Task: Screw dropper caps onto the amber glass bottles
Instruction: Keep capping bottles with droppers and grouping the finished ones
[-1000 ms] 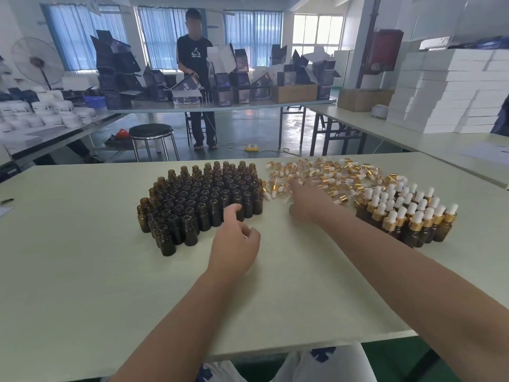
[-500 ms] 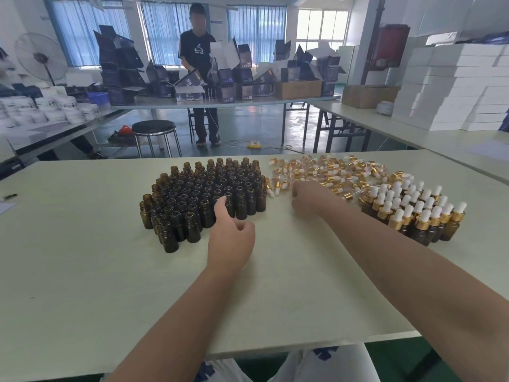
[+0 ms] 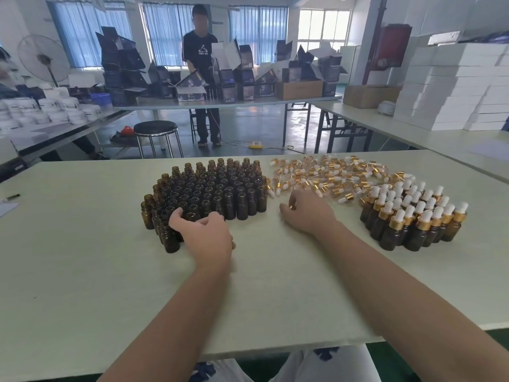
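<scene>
A dense cluster of open amber glass bottles (image 3: 217, 188) stands on the pale table (image 3: 82, 257). To its right lies a loose pile of gold-and-white dropper caps (image 3: 325, 175). Capped bottles (image 3: 413, 219) stand grouped further right. My left hand (image 3: 205, 237) is at the front edge of the open cluster, thumb and fingers curled round one amber bottle (image 3: 192, 213). My right hand (image 3: 305, 213) rests on the table just in front of the pile, its fingers curled on a gold dropper cap (image 3: 292, 207) that is mostly hidden.
A pen (image 3: 11, 197) and a paper corner lie at the table's left edge. Beyond the table are a black stool (image 3: 155, 128), a standing person (image 3: 203, 64) at a table of dark boxes, and stacked white boxes (image 3: 454, 86) at the right.
My left hand reached forward and left and closed round a front bottle. My right hand drew back from the cap pile toward me with a cap in its fingers.
</scene>
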